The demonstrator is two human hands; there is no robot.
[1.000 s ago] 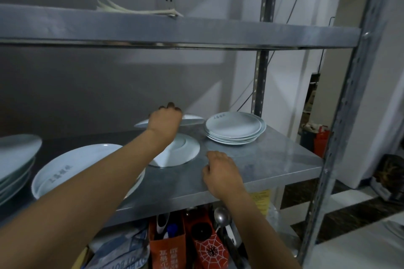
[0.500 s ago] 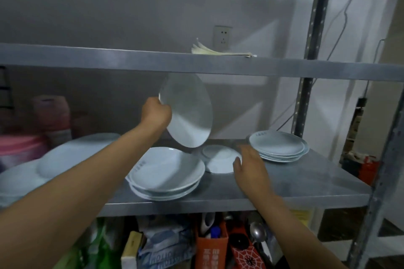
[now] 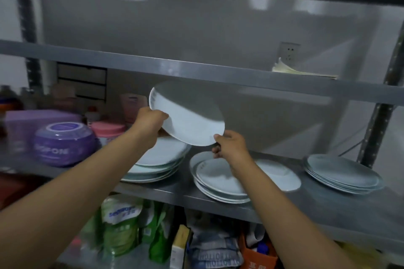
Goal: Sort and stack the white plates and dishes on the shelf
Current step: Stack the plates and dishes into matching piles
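Observation:
A white plate (image 3: pixel 188 116) hangs tilted in the air above the middle shelf (image 3: pixel 328 205). My left hand (image 3: pixel 148 122) grips its left rim and my right hand (image 3: pixel 229 144) pinches its lower right rim. Below it to the left lies a stack of large white plates (image 3: pixel 161 159). A stack of deeper white dishes (image 3: pixel 216 179) sits under my right wrist. A single small white plate (image 3: pixel 277 173) lies to their right, and a stack of flat white plates (image 3: pixel 341 173) stands at the far right.
A purple lidded tub (image 3: pixel 63 144), a pink-lidded jar (image 3: pixel 108 130) and a purple box (image 3: pixel 32 120) crowd the shelf's left end. The upper shelf (image 3: pixel 196 70) runs close above the held plate, with papers (image 3: pixel 301 71) on it. Bags and packets (image 3: pixel 122 223) fill the shelf below.
The view swung left. My left hand carried the plate left over the large stack, and my right hand rose from the shelf and took hold of the plate's lower rim.

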